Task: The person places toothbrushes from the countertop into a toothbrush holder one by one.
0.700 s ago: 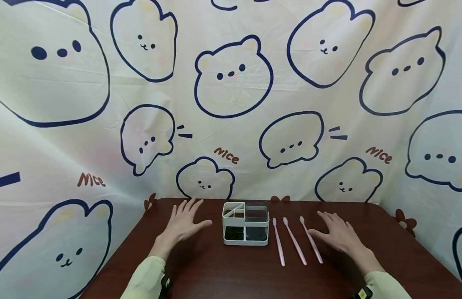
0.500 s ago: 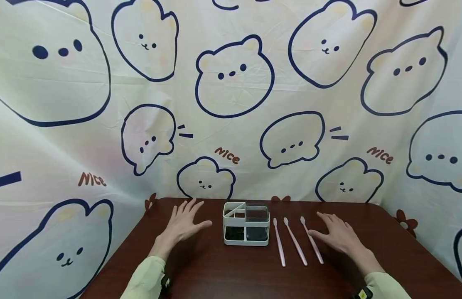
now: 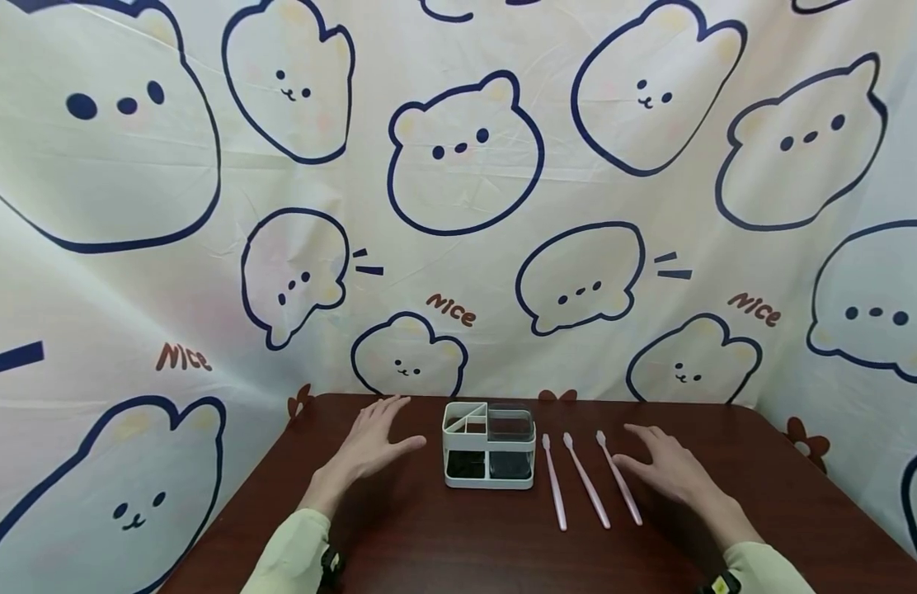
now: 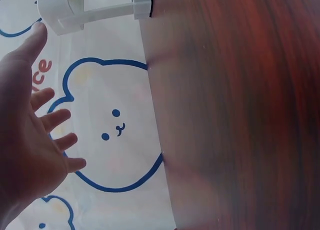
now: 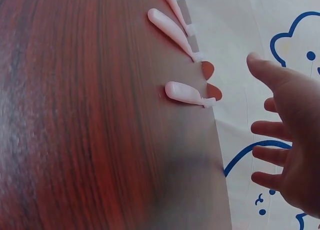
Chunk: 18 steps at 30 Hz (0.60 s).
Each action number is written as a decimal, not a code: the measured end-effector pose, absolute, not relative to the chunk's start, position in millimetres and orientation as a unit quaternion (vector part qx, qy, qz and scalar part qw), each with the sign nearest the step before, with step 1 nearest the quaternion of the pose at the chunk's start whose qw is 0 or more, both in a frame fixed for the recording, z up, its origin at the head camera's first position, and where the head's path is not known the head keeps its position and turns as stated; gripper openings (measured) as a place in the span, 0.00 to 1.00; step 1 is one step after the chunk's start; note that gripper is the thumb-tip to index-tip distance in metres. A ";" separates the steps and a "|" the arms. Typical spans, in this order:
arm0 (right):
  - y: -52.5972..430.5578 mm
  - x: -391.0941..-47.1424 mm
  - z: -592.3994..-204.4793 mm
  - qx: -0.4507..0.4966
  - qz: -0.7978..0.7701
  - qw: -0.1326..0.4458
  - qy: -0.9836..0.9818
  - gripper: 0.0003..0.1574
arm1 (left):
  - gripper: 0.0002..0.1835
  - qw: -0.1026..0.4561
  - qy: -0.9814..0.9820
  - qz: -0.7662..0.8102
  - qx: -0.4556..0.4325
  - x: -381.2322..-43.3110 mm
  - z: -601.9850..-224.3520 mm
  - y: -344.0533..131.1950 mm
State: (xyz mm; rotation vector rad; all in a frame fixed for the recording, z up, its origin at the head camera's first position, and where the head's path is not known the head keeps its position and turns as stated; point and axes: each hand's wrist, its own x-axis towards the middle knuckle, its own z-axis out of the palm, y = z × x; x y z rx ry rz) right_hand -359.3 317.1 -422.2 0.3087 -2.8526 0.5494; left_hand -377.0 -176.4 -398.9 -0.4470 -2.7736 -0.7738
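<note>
A white toothbrush holder (image 3: 488, 445) with several compartments and a clear cup-like section stands on the table. To its right lie three pink toothbrushes (image 3: 553, 483), side by side with their heads pointing away. My left hand (image 3: 369, 441) hovers left of the holder, fingers extended and thumb toward it. In the left wrist view that hand (image 4: 35, 135) is bare-palmed, its thumb near the holder's edge (image 4: 107, 11). My right hand (image 3: 674, 469) is spread just right of the rightmost toothbrush (image 3: 619, 478), holding nothing. The right wrist view shows the nearest toothbrush (image 5: 185, 93) apart from its fingers.
The dark reddish wooden table (image 3: 444, 544) runs back to a pale cloth backdrop (image 3: 458, 198) printed with blue bear outlines. Wrist cameras are strapped at both light green sleeves (image 3: 288, 549).
My left hand has turned and shifted slightly right, toward the holder. The right hand has tilted a little. The holder and toothbrushes have stayed put.
</note>
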 end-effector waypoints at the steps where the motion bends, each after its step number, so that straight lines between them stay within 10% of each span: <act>1: 316.5 -359.3 -422.4 0.106 0.192 0.109 -0.970 0.49 | 0.47 0.112 -0.944 -0.270 -0.154 -376.9 -399.2 -175.5; 18: 309.1 -361.8 -426.3 0.122 0.271 0.085 -0.951 0.38 | 0.42 0.053 -0.919 -0.357 -0.160 -378.2 -399.9 -157.8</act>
